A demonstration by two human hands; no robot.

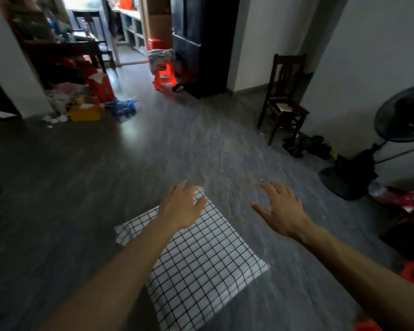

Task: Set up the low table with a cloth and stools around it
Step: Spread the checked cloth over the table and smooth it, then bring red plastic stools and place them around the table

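Grey floor surrounds your checked cloth (201,254), lying near centre over something low. Your left hand (181,206) rests spread on its far corner; your right hand (282,211) hovers spread, empty. It's soft, light: pinch corners. Stools (164,76) wait far off.

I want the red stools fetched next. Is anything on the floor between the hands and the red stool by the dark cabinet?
Nothing visible: bare floor runs from both open hands, left hand and right hand, to the red stool. Clutter lies off to the left.

Grey floor (213,144): checked cloth (201,263) spread near, red stools (164,76) stacked far off, dark wooden chair (283,101) by the wall.
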